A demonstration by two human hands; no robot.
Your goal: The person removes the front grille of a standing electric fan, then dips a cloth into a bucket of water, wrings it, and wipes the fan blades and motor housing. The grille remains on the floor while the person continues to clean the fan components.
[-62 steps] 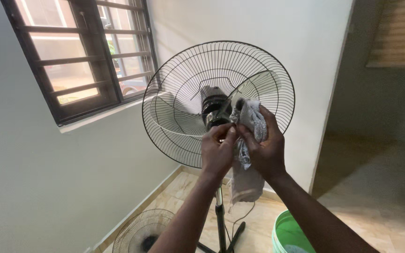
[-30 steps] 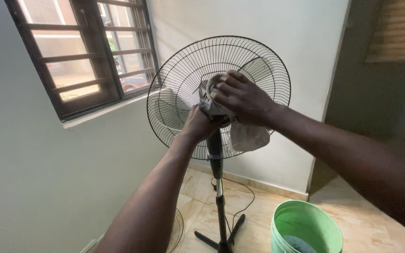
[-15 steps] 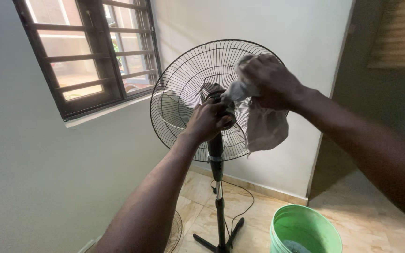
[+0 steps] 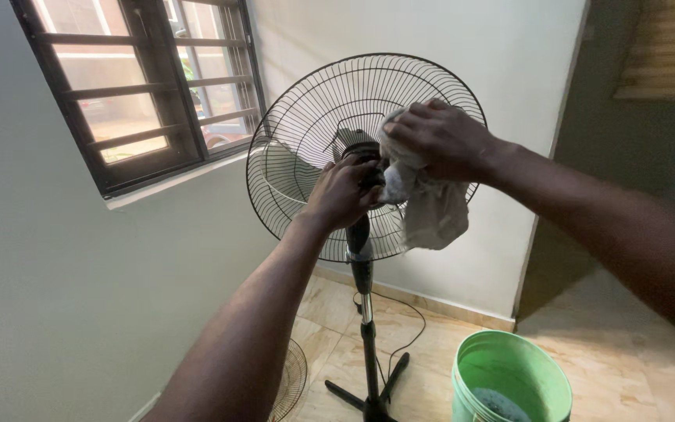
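A standing fan with a black wire rear guard (image 4: 306, 94) and pale translucent blades stands on a black pole (image 4: 365, 312) in a room corner. The front guard is off. My left hand (image 4: 345, 191) grips the dark motor hub at the fan's centre. My right hand (image 4: 443, 141) is shut on a grey cloth (image 4: 427, 207) and presses it on the blade to the right of the hub. The cloth's loose end hangs down below the hand.
A green bucket (image 4: 509, 371) with some water stands on the tiled floor at the lower right. A detached wire guard (image 4: 291, 387) leans low against the left wall. A barred window (image 4: 134, 86) is at the upper left. A dark doorway opens on the right.
My right hand has moved the cloth from the hub up and right onto the blade, then slightly down. My left hand stays on the hub.
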